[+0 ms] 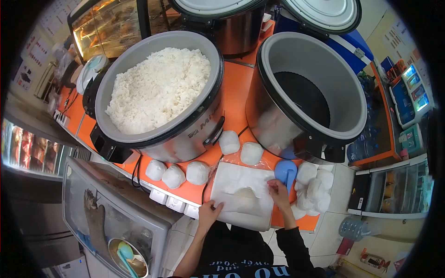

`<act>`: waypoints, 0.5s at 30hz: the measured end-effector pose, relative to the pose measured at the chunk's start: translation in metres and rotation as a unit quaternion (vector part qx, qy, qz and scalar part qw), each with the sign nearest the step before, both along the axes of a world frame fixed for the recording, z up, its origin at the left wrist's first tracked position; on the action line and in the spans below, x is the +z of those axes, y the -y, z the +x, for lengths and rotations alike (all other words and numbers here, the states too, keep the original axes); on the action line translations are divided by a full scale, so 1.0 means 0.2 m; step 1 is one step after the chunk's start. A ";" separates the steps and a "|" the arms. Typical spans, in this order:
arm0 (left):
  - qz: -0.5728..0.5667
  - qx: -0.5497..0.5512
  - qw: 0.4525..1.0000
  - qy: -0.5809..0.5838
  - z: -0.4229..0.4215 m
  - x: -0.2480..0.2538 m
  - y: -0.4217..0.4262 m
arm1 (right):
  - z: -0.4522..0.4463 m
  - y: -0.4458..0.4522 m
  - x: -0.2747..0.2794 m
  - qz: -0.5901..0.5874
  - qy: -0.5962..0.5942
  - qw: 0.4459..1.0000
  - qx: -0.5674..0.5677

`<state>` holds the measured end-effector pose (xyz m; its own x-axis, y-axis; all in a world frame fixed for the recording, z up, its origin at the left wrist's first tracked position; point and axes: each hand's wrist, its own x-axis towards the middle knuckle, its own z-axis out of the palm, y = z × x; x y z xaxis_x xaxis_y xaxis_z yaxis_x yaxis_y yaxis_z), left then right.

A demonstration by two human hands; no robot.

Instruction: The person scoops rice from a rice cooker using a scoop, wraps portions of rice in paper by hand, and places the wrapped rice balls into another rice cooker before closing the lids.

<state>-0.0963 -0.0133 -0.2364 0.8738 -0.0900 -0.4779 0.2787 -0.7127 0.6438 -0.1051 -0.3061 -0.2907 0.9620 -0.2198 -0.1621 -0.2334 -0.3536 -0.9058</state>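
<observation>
A stack of white wrapping paper (227,178) lies at the table's front edge, with a small mound of rice (245,192) showing partly under a folded-up flap. My left hand (210,213) pinches the paper at its lower left edge. At the upper right edge, my right hand (278,193) has its fingers closed on the paper, right below a blue rice scoop (286,172). White wrapped packets (197,173) sit left of the paper, and two more stand behind it. A pile of similar packets (315,185) is at the right.
A large rice cooker (157,88) full of cooked rice stands back left on the orange table (235,92). Another open cooker pot (306,83) with a dark bottom is back right. A lidded cooker (227,32) stands behind. A grey-framed cabinet (116,208) is at the lower left.
</observation>
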 end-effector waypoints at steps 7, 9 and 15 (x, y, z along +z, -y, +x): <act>-0.180 0.108 0.955 0.208 0.23 -0.06 0.20 | 0.25 -0.25 0.36 -0.184 0.136 0.963 0.143; -0.253 0.081 0.946 0.184 0.26 -0.12 0.13 | 0.35 -0.23 0.40 -0.248 0.191 0.925 0.217; -0.023 -0.027 0.914 0.405 0.11 0.05 0.21 | 0.43 0.04 0.35 -0.185 -0.047 0.911 0.365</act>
